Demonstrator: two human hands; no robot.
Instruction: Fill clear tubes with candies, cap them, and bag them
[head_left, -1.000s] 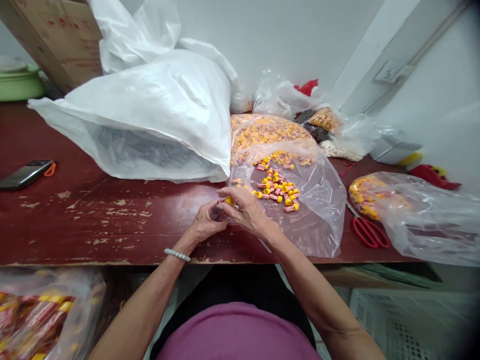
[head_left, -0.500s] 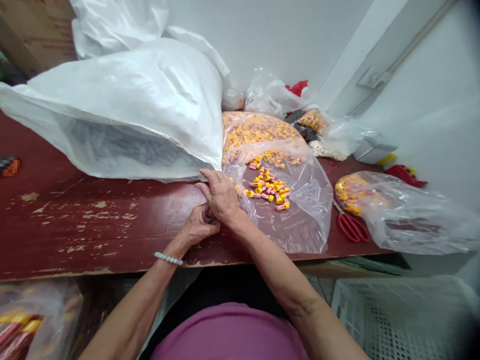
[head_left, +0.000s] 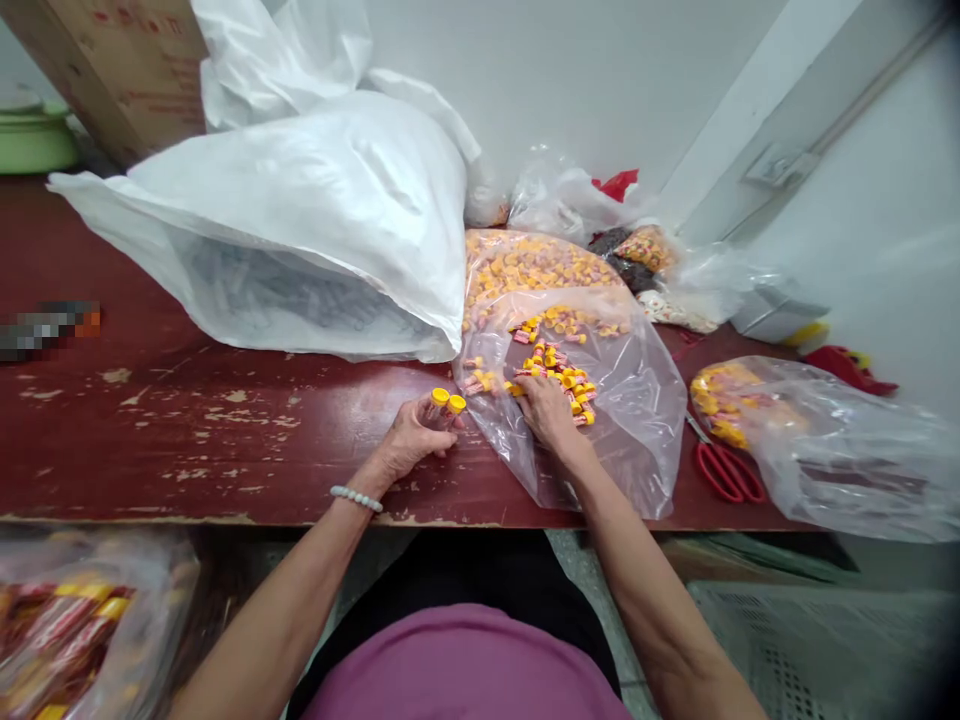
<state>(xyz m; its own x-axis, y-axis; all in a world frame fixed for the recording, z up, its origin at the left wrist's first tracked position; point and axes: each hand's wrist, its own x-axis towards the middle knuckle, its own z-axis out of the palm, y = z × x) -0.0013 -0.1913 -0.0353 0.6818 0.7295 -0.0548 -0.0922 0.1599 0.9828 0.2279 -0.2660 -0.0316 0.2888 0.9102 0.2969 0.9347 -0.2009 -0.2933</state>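
Observation:
My left hand (head_left: 411, 437) is wrapped round two clear tubes with yellow caps (head_left: 448, 401), held upright above the red table near its front edge. To the right, my right hand (head_left: 546, 405) reaches into the pile of small yellow-capped pieces with red and white wrapping (head_left: 574, 382); its fingertips are among them, and what they grip, if anything, is too small to name. These pieces lie on the open clear plastic bag (head_left: 630, 440), which holds many more at its back. Left of it, a large white sack (head_left: 330, 200) lies with its mouth open, showing clear tubes inside.
Red-handled scissors (head_left: 727, 472) lie right of the clear bag, beside another plastic bag (head_left: 840, 440). A dark tool (head_left: 45, 330) is at the far left of the table (head_left: 187, 430). Below stand a bag of filled tubes (head_left: 67, 640) and a crate (head_left: 787, 640).
My right hand has left my left hand and moved right into the small pieces. Two yellow-capped tubes now show in my left hand. The view has shifted left.

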